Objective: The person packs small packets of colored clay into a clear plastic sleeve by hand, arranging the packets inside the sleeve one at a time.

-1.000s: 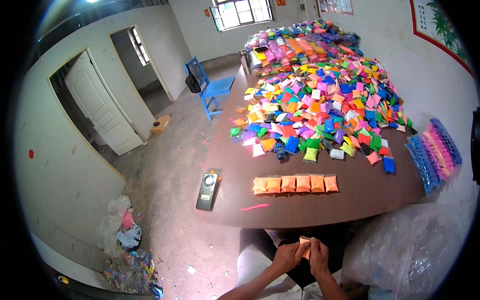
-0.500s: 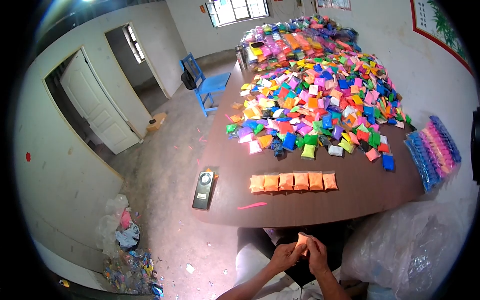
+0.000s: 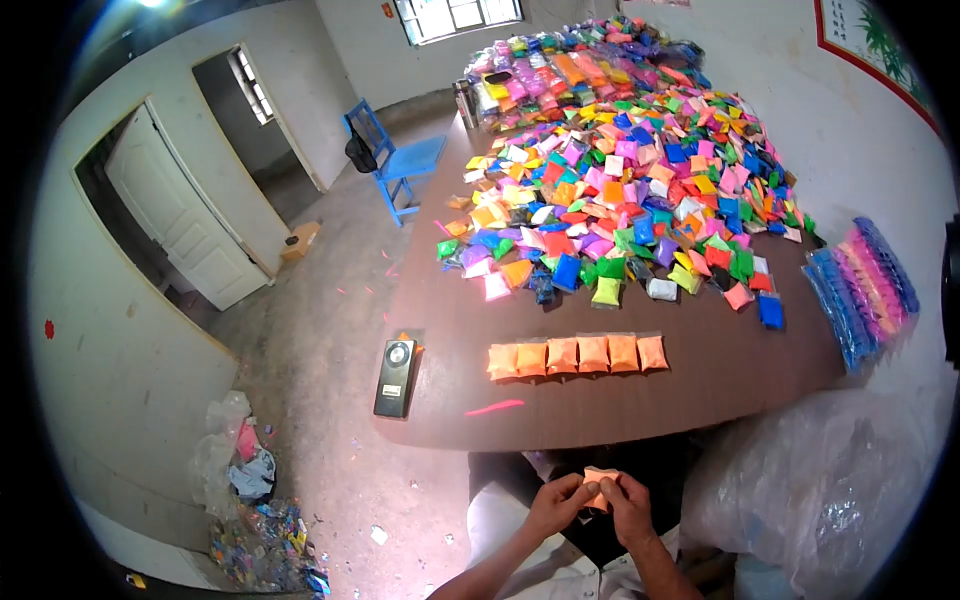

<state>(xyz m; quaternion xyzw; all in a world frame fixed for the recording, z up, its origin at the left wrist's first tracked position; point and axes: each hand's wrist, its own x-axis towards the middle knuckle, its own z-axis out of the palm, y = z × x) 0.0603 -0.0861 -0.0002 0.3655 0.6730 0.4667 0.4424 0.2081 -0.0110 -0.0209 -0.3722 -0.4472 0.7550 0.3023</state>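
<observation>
Pale, whitish clothing (image 3: 490,518) shows at the lap, and both forearms (image 3: 655,568) are bare to the wrist.

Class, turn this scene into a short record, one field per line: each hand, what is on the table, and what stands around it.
Left hand: holding an orange packet
Right hand: on the same packet
Held above: the lap, at the near edge of the table
Row: six orange packets, side by side
Left corner: black device, pink strip to its right
Behind row: pile of mixed-colour packets
Left of table: blue chair
Right of hands: clear plastic bag
</observation>
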